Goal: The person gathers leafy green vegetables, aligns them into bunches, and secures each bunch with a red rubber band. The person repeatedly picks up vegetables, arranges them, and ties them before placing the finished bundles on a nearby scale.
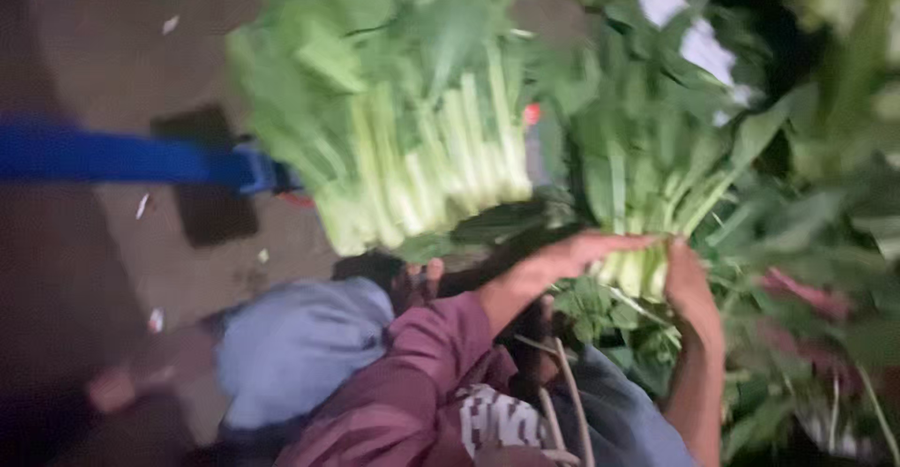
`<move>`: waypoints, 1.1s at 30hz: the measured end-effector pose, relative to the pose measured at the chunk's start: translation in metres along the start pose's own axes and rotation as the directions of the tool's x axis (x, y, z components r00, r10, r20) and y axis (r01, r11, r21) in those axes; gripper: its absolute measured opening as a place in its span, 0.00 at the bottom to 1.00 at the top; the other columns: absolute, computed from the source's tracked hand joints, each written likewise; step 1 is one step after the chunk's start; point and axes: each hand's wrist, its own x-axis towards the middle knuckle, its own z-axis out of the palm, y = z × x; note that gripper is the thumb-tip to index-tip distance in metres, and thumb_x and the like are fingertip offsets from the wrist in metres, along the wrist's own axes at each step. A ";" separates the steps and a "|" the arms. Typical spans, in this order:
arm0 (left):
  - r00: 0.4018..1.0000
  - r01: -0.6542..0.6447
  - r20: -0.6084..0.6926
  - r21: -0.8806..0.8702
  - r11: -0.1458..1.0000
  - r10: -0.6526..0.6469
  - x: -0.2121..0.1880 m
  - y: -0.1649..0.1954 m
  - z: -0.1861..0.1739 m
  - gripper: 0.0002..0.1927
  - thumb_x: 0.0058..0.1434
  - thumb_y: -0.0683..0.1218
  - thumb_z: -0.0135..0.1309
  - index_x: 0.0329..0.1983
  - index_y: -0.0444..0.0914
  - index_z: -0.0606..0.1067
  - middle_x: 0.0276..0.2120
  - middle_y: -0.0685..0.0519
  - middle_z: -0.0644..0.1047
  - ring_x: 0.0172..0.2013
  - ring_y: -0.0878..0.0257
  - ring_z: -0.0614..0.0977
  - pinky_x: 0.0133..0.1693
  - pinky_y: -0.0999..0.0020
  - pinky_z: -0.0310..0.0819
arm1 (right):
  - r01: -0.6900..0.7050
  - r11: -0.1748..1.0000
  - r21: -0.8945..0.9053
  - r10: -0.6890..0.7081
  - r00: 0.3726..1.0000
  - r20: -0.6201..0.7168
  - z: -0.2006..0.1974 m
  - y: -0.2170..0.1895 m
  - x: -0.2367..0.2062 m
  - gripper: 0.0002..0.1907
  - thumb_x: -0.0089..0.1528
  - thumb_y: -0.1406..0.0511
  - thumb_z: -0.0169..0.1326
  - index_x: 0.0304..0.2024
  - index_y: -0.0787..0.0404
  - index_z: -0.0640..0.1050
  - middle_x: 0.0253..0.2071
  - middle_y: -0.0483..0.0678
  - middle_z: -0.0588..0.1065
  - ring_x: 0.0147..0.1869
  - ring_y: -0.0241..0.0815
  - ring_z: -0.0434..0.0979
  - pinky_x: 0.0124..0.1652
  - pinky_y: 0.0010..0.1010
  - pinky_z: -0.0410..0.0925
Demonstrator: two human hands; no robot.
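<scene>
- Nearest, at the bottom middle, a maroon sleeve (412,383) runs up and right from the near edge; beside it lie blue-grey cloth (300,345) on the left and a pale strap or cord (562,401) across the lap.
- The left hand (581,253) comes out of that sleeve and lies flat over the cut stem ends of a bunch of greens (647,167), fingers pointing right, pressed on the stems.
- The right hand (689,289) rises from the near right on a bare forearm and cups the same stem ends from the right side, fingers curled round them. Both hands are closed on this bunch, which stands in the middle right with pale stems near and dark leaves far.
- Just left of it a second bunch (403,120) with thick pale-green stems and broad leaves lies touching or overlapping the first; the blur hides which.
- Loose leaves and reddish stems (806,308) fill the right side, near to far.
- On the left, a blue bar (122,158) crosses level above brown ground (103,45) with small white scraps.
- Far right, white bits (698,40) sit among the leaves; too blurred to tell what they are.
</scene>
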 end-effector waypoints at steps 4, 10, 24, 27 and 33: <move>0.993 0.060 0.117 -0.340 0.939 -0.021 0.016 0.030 -0.008 0.34 0.63 0.66 0.59 0.58 0.35 0.75 0.43 0.45 0.81 0.39 0.55 0.83 0.39 0.57 0.80 | 0.044 0.984 0.170 -0.018 0.988 -0.153 0.018 -0.035 0.022 0.26 0.76 0.50 0.36 0.52 0.63 0.75 0.42 0.46 0.76 0.41 0.38 0.74 0.41 0.30 0.67; 0.958 0.030 0.243 -0.611 0.791 0.151 0.017 0.013 -0.021 0.28 0.71 0.59 0.59 0.65 0.36 0.71 0.53 0.48 0.79 0.49 0.58 0.83 0.53 0.60 0.81 | -0.193 0.981 -0.028 0.181 0.955 -0.234 0.006 -0.078 -0.018 0.26 0.76 0.49 0.50 0.60 0.65 0.74 0.37 0.53 0.71 0.33 0.49 0.60 0.28 0.45 0.56; 0.997 -0.067 -0.026 0.023 0.998 0.067 0.000 0.045 0.032 0.46 0.68 0.74 0.16 0.78 0.41 0.43 0.71 0.36 0.52 0.69 0.42 0.56 0.64 0.41 0.52 | -0.214 0.971 -0.110 0.185 0.955 -0.233 0.015 -0.091 -0.023 0.62 0.50 0.42 0.65 0.75 0.69 0.57 0.70 0.66 0.66 0.71 0.58 0.68 0.66 0.46 0.62; 0.977 -0.206 0.125 0.364 0.909 0.171 -0.027 0.114 0.059 0.43 0.65 0.73 0.10 0.78 0.48 0.31 0.78 0.45 0.34 0.76 0.46 0.36 0.71 0.40 0.31 | 0.038 0.998 0.041 -0.029 0.981 -0.192 0.009 -0.151 -0.036 0.51 0.51 0.54 0.69 0.71 0.67 0.65 0.59 0.60 0.74 0.56 0.51 0.78 0.56 0.41 0.72; 0.974 -0.073 0.051 0.993 0.090 0.220 -0.151 0.236 0.045 0.37 0.68 0.65 0.20 0.80 0.56 0.39 0.19 0.54 0.72 0.36 0.51 0.80 0.72 0.37 0.40 | 0.601 0.798 0.040 -0.602 0.798 0.010 0.033 -0.208 -0.037 0.47 0.55 0.61 0.75 0.66 0.70 0.62 0.57 0.53 0.72 0.57 0.46 0.79 0.56 0.34 0.75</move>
